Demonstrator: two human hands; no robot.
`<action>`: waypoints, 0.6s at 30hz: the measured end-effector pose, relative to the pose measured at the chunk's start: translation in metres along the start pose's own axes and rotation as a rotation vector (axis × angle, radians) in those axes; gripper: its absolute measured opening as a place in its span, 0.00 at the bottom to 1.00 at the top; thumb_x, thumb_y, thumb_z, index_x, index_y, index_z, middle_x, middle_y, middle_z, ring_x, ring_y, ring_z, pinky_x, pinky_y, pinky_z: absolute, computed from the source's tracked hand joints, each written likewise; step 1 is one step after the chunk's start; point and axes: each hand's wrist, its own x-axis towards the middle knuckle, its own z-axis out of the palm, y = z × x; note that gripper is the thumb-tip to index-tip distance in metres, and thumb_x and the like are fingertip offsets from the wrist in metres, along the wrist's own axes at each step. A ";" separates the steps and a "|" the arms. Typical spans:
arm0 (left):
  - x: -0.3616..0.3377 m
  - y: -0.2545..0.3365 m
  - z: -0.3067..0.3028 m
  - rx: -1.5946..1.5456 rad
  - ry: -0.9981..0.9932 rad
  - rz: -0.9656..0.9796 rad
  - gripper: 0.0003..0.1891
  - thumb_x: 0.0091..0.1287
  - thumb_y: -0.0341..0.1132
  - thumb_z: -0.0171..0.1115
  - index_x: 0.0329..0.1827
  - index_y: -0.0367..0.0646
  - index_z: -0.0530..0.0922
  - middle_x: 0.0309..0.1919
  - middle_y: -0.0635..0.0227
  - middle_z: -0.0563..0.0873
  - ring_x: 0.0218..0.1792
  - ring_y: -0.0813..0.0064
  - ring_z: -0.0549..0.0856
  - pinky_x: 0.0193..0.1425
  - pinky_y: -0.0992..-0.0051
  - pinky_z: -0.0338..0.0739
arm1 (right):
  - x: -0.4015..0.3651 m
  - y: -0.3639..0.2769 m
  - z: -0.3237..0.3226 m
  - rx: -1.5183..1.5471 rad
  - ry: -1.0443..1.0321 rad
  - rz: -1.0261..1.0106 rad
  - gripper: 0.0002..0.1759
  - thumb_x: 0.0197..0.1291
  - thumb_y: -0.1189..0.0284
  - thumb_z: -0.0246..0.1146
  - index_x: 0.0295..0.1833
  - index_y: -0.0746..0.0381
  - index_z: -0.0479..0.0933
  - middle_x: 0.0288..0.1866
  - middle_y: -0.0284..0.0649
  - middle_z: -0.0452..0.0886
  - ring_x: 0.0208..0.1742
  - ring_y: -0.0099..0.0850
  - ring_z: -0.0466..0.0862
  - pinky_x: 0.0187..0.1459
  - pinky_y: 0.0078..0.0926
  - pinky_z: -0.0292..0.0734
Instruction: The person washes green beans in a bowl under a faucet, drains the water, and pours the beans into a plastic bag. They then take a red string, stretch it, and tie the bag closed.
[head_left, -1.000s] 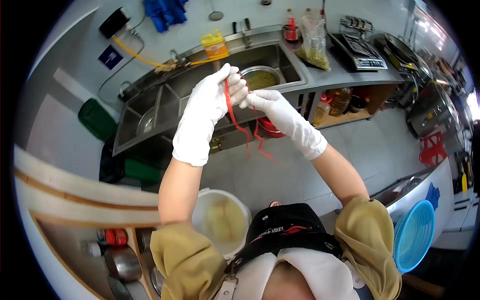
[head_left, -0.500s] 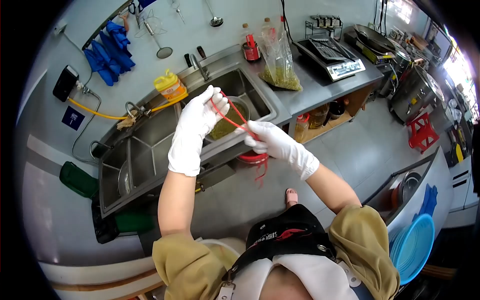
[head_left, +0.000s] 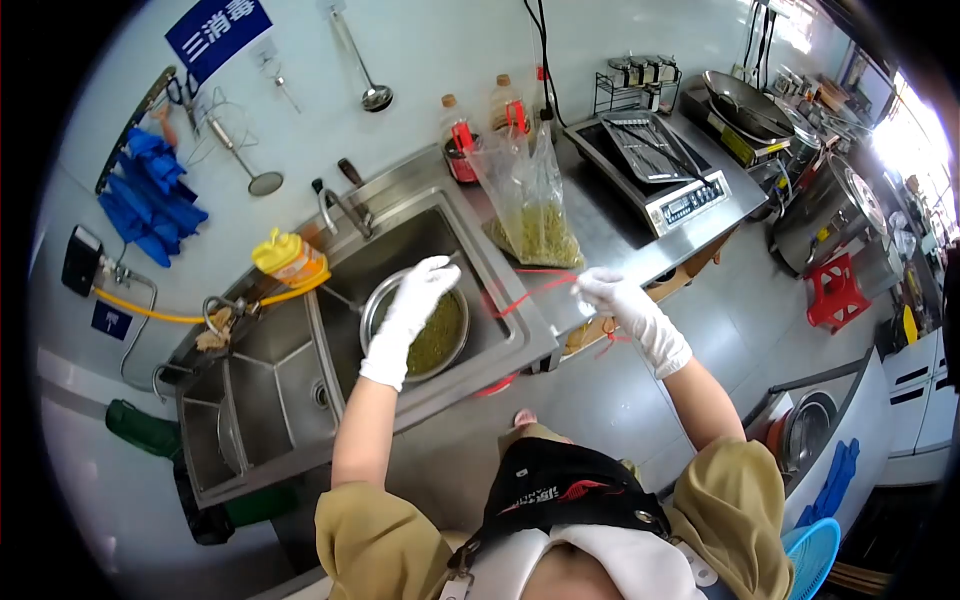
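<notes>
Gloves of thin white rubber cover both our hands. Our right hand (head_left: 625, 300) pinches a flat, glossy red plastic strip (head_left: 530, 289) between closed fingertips. The strip runs nearly straight leftward along the steel counter (head_left: 605, 240) edge, and its free end stops short of our left hand (head_left: 412, 315). That hand hangs loosely open, holding nothing, above a round metal bowl (head_left: 366, 318) of grainy green-yellow stuff in the sink (head_left: 400, 238). Just behind the strip stands a clear, crinkled plastic bag (head_left: 535, 215) of similar greenish stuff.

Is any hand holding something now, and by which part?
The right hand pinches the red string partway along its length; the left hand seems to hold nothing.
</notes>
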 end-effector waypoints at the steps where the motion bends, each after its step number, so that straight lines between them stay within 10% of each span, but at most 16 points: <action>1: 0.019 -0.018 0.003 0.273 0.067 0.033 0.39 0.58 0.45 0.70 0.66 0.31 0.63 0.58 0.48 0.75 0.59 0.60 0.76 0.64 0.68 0.69 | 0.013 0.003 -0.014 0.131 0.107 -0.052 0.12 0.65 0.64 0.57 0.36 0.60 0.80 0.20 0.23 0.66 0.15 0.12 0.56 0.17 0.13 0.49; 5: 0.088 -0.069 0.026 0.841 0.017 0.204 0.61 0.41 0.55 0.77 0.71 0.29 0.50 0.71 0.42 0.55 0.73 0.49 0.54 0.75 0.61 0.51 | 0.079 0.027 -0.078 0.361 0.387 -0.121 0.07 0.66 0.69 0.57 0.35 0.59 0.75 0.20 0.25 0.67 0.13 0.13 0.56 0.14 0.15 0.47; 11: 0.178 -0.099 0.063 0.899 -0.131 0.206 0.73 0.35 0.60 0.77 0.74 0.34 0.35 0.75 0.47 0.41 0.76 0.54 0.39 0.77 0.60 0.37 | 0.175 0.053 -0.102 0.279 0.621 0.014 0.05 0.59 0.71 0.63 0.32 0.57 0.74 0.18 0.25 0.68 0.10 0.16 0.59 0.12 0.16 0.48; 14: 0.214 -0.095 0.077 0.820 -0.135 0.241 0.73 0.34 0.59 0.78 0.74 0.34 0.35 0.75 0.47 0.41 0.76 0.54 0.39 0.77 0.58 0.34 | 0.225 0.060 -0.099 -0.075 0.646 -0.020 0.11 0.62 0.69 0.61 0.49 0.59 0.80 0.22 0.24 0.72 0.14 0.15 0.61 0.15 0.18 0.56; 16: 0.234 -0.096 0.083 0.705 -0.143 0.280 0.71 0.34 0.57 0.79 0.74 0.34 0.38 0.74 0.48 0.45 0.75 0.54 0.44 0.77 0.59 0.38 | 0.255 0.066 -0.091 -0.067 0.571 -0.290 0.20 0.62 0.67 0.62 0.58 0.63 0.76 0.39 0.33 0.82 0.38 0.18 0.78 0.41 0.15 0.72; 18: 0.251 -0.090 0.089 0.590 -0.137 0.313 0.70 0.34 0.55 0.80 0.74 0.34 0.42 0.74 0.48 0.49 0.75 0.55 0.48 0.77 0.61 0.41 | 0.268 0.045 -0.076 0.087 0.503 -0.127 0.25 0.63 0.68 0.61 0.64 0.64 0.70 0.47 0.36 0.81 0.47 0.19 0.78 0.51 0.16 0.71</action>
